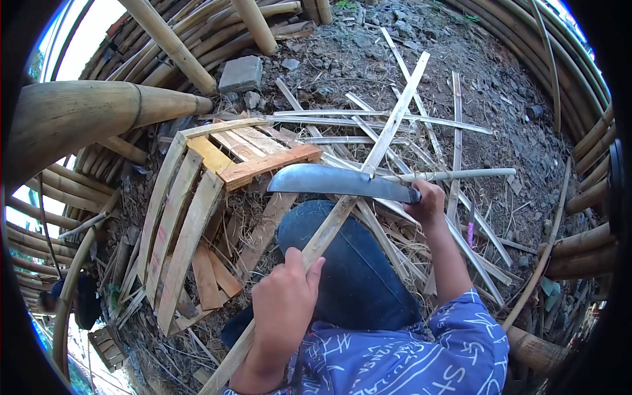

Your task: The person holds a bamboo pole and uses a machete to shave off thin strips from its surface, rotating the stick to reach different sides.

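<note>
— Left hand [284, 299], low in the middle of the frame, is wrapped tight round a long bamboo strip [359, 184]; fingers are curled under it, so I only see the back and the thumb.

— And the other one?

— Right hand [428, 201], right of centre, is clenched on the handle of a big knife [339, 181]. The handle is swallowed by the fist; only a dark collar shows where the blade starts.

— Where does the strip run?

— From the bottom edge, lower left, up across the knee in blue trousers [349, 270], under the blade, to a squared tip in the upper middle. Its lower end is cut off by the frame. The blade lies flat across it, grey steel, broad, dull sheen, rounded at the left end. Whether the edge bites into the strip I cannot tell.

— Any writing?

— White marks all over the blue sleeve [461, 342], letter-like, but I can't read a word. Nothing on the blade.

— What's around?

— Pale split slats [408, 122] scattered criss-cross on dark, gritty ground [513, 112]. Left of the knee, a curved rack of flat bamboo staves [178, 217], with an orange wooden block [270, 164] at its top. A grey stone [241, 73] sits upper left. Thick round bamboo poles [79, 115] ring the scene, smooth and tan, and the lens rim blacks out the corners.
</note>
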